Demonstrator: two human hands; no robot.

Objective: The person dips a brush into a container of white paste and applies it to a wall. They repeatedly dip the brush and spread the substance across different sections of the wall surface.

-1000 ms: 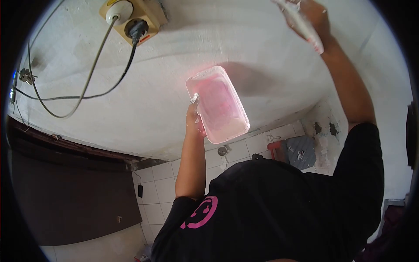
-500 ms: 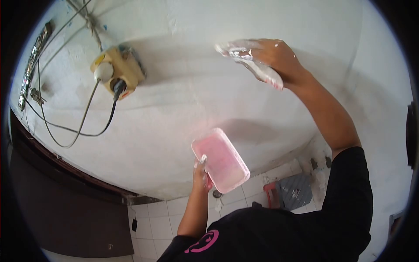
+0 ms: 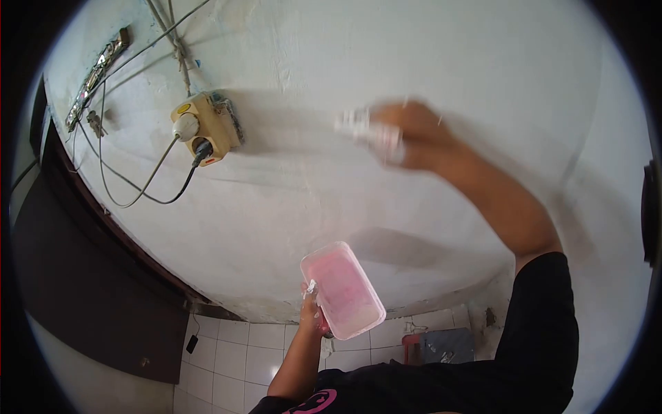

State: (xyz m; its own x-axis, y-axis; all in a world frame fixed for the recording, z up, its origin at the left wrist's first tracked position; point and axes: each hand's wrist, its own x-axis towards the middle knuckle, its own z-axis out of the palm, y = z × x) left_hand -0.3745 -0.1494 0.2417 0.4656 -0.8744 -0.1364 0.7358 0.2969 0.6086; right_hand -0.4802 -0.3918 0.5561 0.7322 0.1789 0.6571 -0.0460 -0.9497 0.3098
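My left hand grips a pink rectangular plastic tub by its long left side, its thumb smeared with white paste. The tub is tilted with its inside towards me, and a thin whitish coat covers its pink bottom. Higher up and to the right, my right hand is blurred by motion in front of the pale wall. Its fingers close around a flat white-smeared piece with pinkish patches; I cannot tell what kind of thing it is.
A yellowish socket box with two plugs and hanging cables sticks out from the wall at left. A shiny strip hangs beyond it. A dark door stands lower left. On the tiled floor is a grey-topped stool with red sides.
My right hand has moved down along the wall with the white-smeared piece. The tub and my left hand appear lower, while the view has shifted so that the socket box sits farther right and down.
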